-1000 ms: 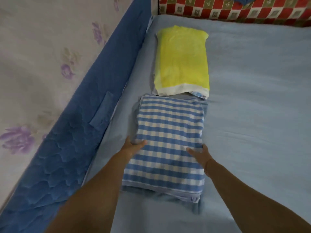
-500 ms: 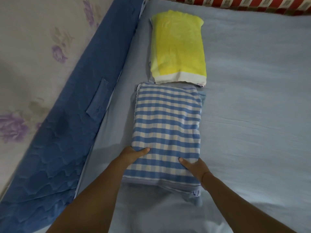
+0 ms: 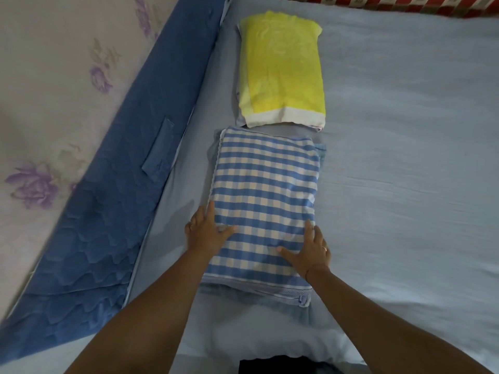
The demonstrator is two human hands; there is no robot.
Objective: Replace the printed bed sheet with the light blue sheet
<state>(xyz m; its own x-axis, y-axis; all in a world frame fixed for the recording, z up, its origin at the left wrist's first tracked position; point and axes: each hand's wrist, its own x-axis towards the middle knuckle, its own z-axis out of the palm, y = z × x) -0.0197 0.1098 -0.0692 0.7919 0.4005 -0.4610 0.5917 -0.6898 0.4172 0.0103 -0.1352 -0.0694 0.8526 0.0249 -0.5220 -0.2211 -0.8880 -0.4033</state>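
Light blue sheet (image 3: 405, 163) lies spread flat. At its left edge, left hand (image 3: 205, 233) and right hand (image 3: 309, 252) rest flat, fingers straight, on the checked pillow (image 3: 266, 182).

head cam | looks forward, down | close over light blue sheet (image 3: 405, 184)

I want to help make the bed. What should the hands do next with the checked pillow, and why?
Probably smooth it flat once: the left hand and right hand rest on the checked pillow, which already lies below the yellow pillow on the light blue sheet.
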